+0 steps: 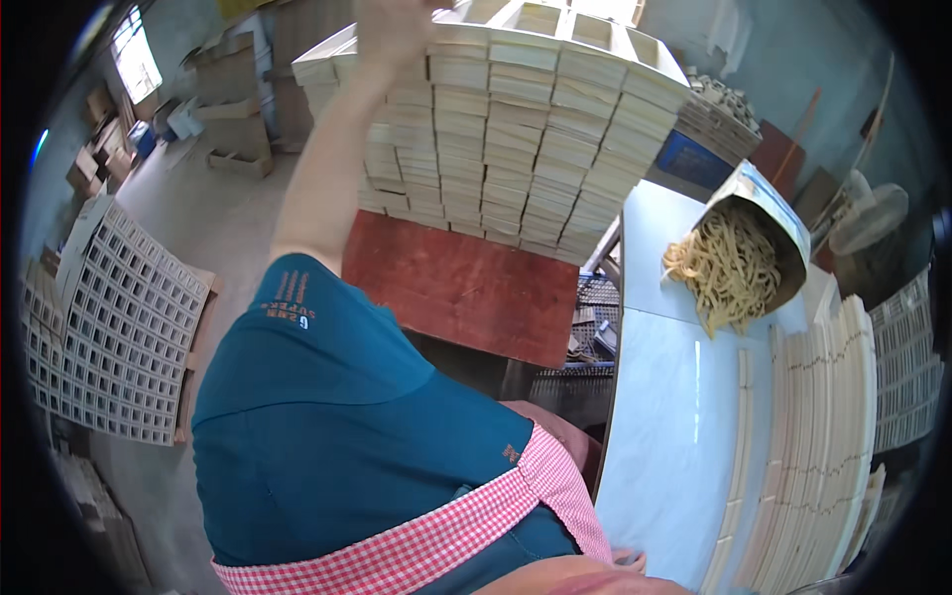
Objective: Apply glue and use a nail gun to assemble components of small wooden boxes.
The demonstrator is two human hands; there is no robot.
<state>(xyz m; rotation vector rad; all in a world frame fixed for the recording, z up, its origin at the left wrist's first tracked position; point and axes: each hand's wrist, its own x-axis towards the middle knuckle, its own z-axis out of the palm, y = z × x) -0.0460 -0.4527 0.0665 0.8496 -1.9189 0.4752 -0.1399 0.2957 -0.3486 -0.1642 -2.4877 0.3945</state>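
Fingers of the left hand [397, 25] lie on the top edge of the stack [516, 129] of pale wooden grid frames, the arm stretched up from the teal sleeve; the hand is blurred and partly cut off by the upper rim, so I cannot tell whether the fingers are spread or curled, only that they touch the topmost frame. The stack runs down and to the right from those fingers, layer upon layer, and stands on a red board [461, 288]. The right hand [625, 560] shows only as a sliver at the lower edge, just beside the white table [664, 416]; its fingers cannot be made out. Well to the right of the left hand, a paper bag [769, 213] lies tilted on the table, mouth open, holding a tangle of pale curly strips [729, 268] that spill onto the tabletop. Right of the right hand, flat wooden slats [818, 426] lie in rows.
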